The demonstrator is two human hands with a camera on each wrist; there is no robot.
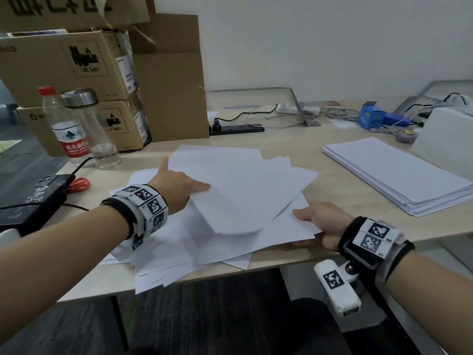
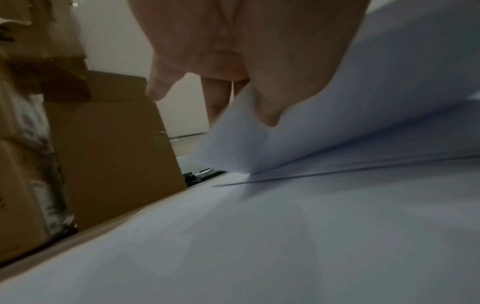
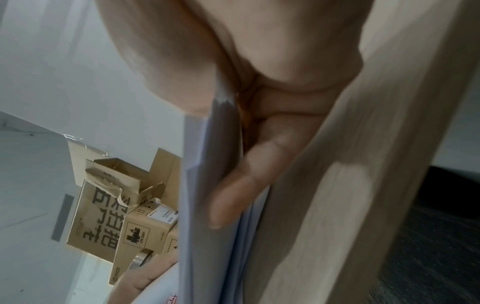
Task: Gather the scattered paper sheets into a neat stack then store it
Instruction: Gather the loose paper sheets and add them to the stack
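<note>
Several loose white paper sheets (image 1: 238, 198) lie fanned over the middle of the light wood desk (image 1: 294, 142), and some hang over its front edge. My left hand (image 1: 189, 185) pinches the left side of the upper sheets, thumb on top and index finger sticking out; the left wrist view shows the lifted paper sheets (image 2: 324, 123) curving up under the thumb. My right hand (image 1: 307, 226) grips the pile's right corner near the desk edge. In the right wrist view its fingers (image 3: 233, 195) lie under the paper sheets (image 3: 197, 195). A neat paper stack (image 1: 396, 175) sits at the right.
Cardboard boxes (image 1: 76, 60) are stacked at the back left, with a water bottle (image 1: 69, 124) and a glass bottle (image 1: 94, 129) in front. A black power strip (image 1: 238, 129), cables and a blue box (image 1: 371, 115) line the back. A black device (image 1: 30, 198) lies left, a white box (image 1: 445, 147) right.
</note>
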